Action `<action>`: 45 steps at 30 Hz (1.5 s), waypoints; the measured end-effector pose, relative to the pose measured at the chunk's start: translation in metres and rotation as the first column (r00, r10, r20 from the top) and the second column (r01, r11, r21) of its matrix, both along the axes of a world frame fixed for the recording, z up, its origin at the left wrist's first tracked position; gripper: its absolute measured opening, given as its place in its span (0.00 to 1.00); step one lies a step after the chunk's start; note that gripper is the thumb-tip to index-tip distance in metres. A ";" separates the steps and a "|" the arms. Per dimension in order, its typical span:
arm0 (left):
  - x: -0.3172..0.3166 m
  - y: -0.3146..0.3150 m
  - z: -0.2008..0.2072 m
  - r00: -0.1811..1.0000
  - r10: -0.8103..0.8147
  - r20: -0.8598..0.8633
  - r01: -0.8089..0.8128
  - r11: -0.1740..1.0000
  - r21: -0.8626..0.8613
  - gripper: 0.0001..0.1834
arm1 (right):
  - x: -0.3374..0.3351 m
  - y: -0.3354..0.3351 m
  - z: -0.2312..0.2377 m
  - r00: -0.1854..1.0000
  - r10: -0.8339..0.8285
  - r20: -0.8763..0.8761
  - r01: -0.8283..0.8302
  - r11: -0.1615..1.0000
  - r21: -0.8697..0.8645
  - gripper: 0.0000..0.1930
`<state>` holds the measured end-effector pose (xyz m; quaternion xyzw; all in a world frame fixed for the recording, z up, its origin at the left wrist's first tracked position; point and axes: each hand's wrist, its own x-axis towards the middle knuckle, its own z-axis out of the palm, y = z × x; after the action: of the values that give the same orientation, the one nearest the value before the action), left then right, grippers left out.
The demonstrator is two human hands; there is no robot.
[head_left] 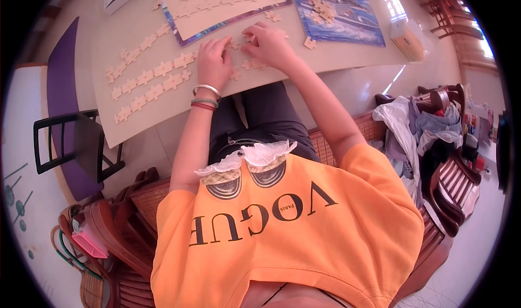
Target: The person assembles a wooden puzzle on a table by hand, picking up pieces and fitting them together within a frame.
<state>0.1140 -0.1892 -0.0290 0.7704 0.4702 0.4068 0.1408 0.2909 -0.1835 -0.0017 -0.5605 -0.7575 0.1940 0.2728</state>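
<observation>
Both my hands work at a row of beige jigsaw pieces on the table (154,112). My left hand (213,63) rests low over the row, fingers curled, thumb and index against a jigsaw piece (235,44). Close on its right, my right hand (269,46) bends its thumb and index finger round another small piece (247,38), partly hidden by the fingers. Further interlocked rows (154,93) run out to the left. A short strip of pieces (252,64) lies under my right wrist, near the table's front edge.
Beyond my hands a puzzle frame board (217,16) carries more rows. A blue picture sheet (347,14) at the right holds a heap of loose pieces (321,10). A tissue-like box (407,41) stands at the right end. A black chair (89,145) is at the left.
</observation>
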 end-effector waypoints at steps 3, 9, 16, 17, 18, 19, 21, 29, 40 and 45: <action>0.000 0.000 0.001 1.000 -0.005 0.003 0.005 1.000 0.010 0.17 | 0.002 0.001 0.002 0.997 0.008 -0.079 -0.013 0.998 -0.064 0.16; 0.002 0.000 0.001 1.000 -0.005 -0.002 0.005 1.000 0.021 0.15 | 0.009 0.014 0.003 0.995 0.102 0.000 -0.102 0.995 -0.016 0.18; 0.003 0.000 0.001 1.000 -0.003 0.002 0.003 1.000 0.030 0.14 | 0.010 0.023 0.000 0.986 0.164 0.038 -0.158 0.979 -0.132 0.15; 0.003 0.000 0.001 1.000 -0.006 0.006 0.006 0.999 0.032 0.13 | 0.010 0.023 0.001 0.985 0.166 0.038 -0.159 0.978 -0.133 0.15; 0.002 0.000 0.001 1.000 -0.010 0.010 0.009 0.999 0.035 0.13 | 0.009 0.022 0.003 0.985 0.168 0.037 -0.162 0.979 -0.124 0.14; 0.002 0.000 0.001 1.000 -0.008 0.009 0.008 0.999 0.034 0.13 | 0.008 0.022 0.004 0.985 0.170 0.037 -0.164 0.980 -0.115 0.14; 0.002 0.001 0.000 1.000 -0.014 0.013 0.013 0.999 0.036 0.12 | 0.005 0.020 0.006 0.983 0.178 0.050 -0.174 0.982 -0.077 0.14; 0.004 0.000 0.002 1.000 -0.029 0.007 0.029 0.999 0.020 0.12 | 0.004 0.021 -0.007 0.983 0.184 -0.017 -0.185 0.983 -0.017 0.14; 0.003 -0.001 0.004 1.000 -0.024 0.006 0.024 1.000 0.011 0.13 | 0.003 0.015 -0.001 0.982 0.186 -0.020 -0.186 0.982 -0.009 0.16; 0.004 0.000 0.004 1.000 -0.026 0.005 0.026 1.000 0.011 0.13 | 0.003 0.018 0.001 0.985 0.171 0.029 -0.169 0.984 -0.062 0.17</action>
<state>0.1178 -0.1892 -0.0253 0.7763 0.4573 0.4095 0.1431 0.2937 -0.1657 -0.0007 -0.5050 -0.8011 0.2290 0.2255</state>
